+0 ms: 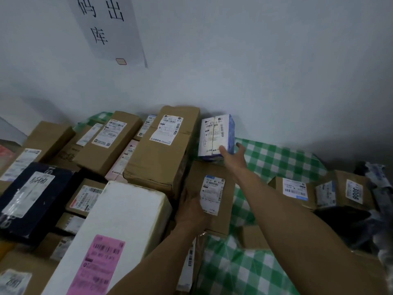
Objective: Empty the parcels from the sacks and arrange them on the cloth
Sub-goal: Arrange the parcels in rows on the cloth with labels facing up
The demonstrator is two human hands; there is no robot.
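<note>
We hold two boxes.
Our right hand [232,155] grips the white box [214,135] at twelve o'clock; left hand [191,209] clasps the brown box [224,218]; three-o'clock label [354,191]: 3006.

wall sign [108,28]: cut by top edge | pink label [100,265]: blurred | dark sack [361,222]: perhaps, cropped right

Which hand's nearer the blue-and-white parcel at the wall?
Right. The right hand grips the blue-and-white parcel at its lower right corner; the left hand is lower, on the brown box.
</note>
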